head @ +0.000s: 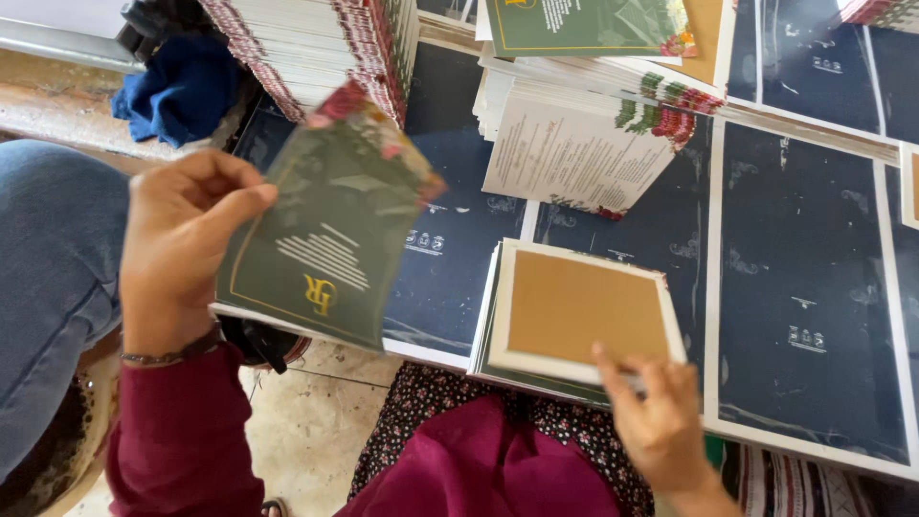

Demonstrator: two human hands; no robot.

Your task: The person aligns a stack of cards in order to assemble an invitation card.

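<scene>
Dark navy printed sheets (804, 287) cover the work surface before you, with stacks of cards piled along the far edge and a blue cloth (177, 86) bunched at the upper left.

Your left hand (187, 249) holds a green card (330, 230) up off the surface, thumb on the face and fingers behind, pinching its left edge. The card is tilted and motion-blurred; it shows pale lines, a gold monogram and a floral top corner. Your right hand (656, 416) rests on the near edge of a low stack (584, 311), whose top piece has a tan face with a white border. The fingers are curled over that edge, touching the top piece rather than gripping it, as far as you can tell.

Judging by this, you are midway through taking pieces one at a time: one card is lifted, the other hand is at the stack. The next move seems to call for separating only the top piece, so a light fingertip slide at the edge matters more than force.

The right fingertips blur into the border, so whether they have a piece raised cannot be told. The far stacks (584, 153) are cut off at the top, and your knee (48, 268) hides the left.
</scene>
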